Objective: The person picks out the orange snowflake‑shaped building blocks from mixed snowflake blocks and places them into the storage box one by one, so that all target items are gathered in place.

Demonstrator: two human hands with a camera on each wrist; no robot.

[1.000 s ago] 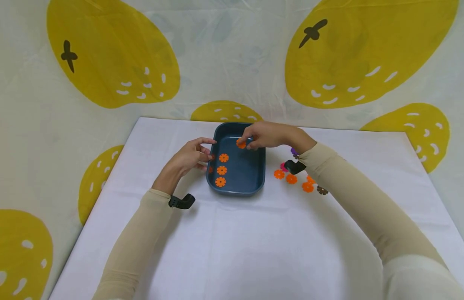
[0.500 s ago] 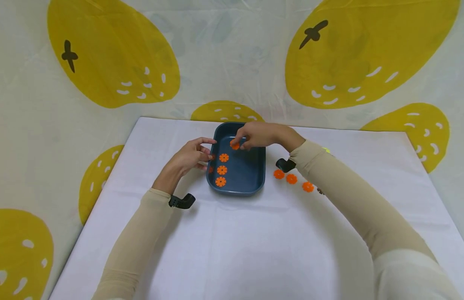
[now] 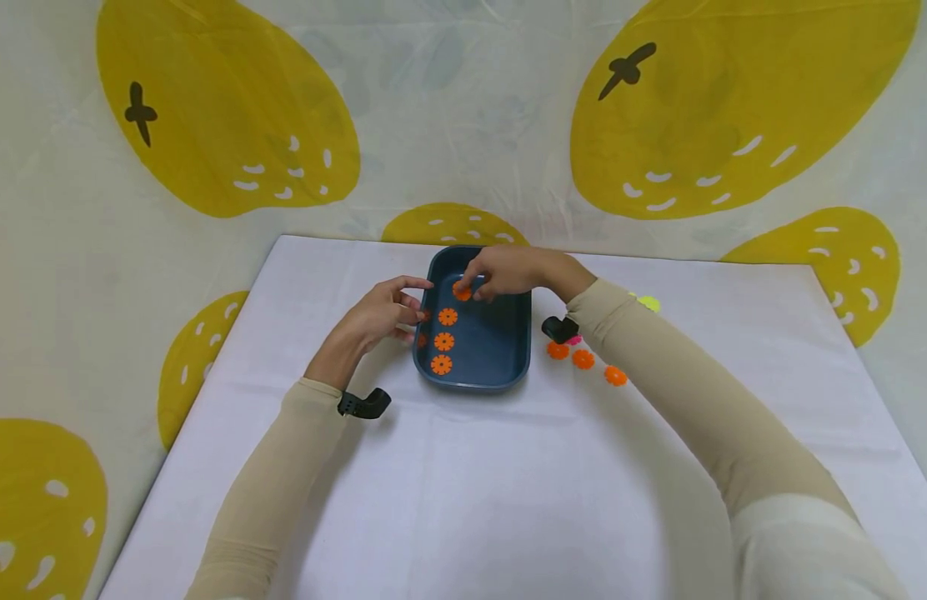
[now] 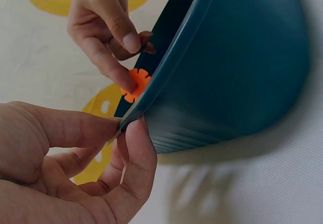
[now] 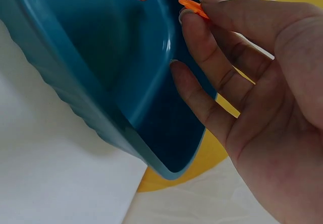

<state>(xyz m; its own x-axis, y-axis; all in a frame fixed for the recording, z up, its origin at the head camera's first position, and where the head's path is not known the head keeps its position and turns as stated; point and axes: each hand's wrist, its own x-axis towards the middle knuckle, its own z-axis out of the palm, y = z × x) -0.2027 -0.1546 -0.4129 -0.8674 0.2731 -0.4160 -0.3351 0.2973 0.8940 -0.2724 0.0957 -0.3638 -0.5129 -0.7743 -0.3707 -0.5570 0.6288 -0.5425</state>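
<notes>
A dark blue rectangular tray [image 3: 501, 354] with raised walls stands on the white-covered table. My left hand [image 3: 377, 315] pinches its left rim between thumb and fingers, as the left wrist view shows up close. Inside the tray, along its left side, three orange notched discs, [image 3: 443, 342] flower-like in outline, lie in a column. Over the far left part of the tray, my right hand [image 3: 514, 271] pinches another orange notched disc [image 5: 193, 7] by its edge. In the right wrist view this disc is tilted nearly edge-on, above the tray floor. The other right fingers are spread apart.
Right of the tray lie loose orange discs [image 3: 583, 359], a pink disc [image 3: 574, 339] and a yellow disc [image 3: 648, 303], partly hidden by my right sleeve [image 3: 681, 383]. A cloth printed with yellow fruit [image 3: 734, 108] hangs behind the table [image 3: 463, 483].
My right hand has moved left inside the tray with the orange disc, toward the far end of the column. The left hand has stayed at the rim.
</notes>
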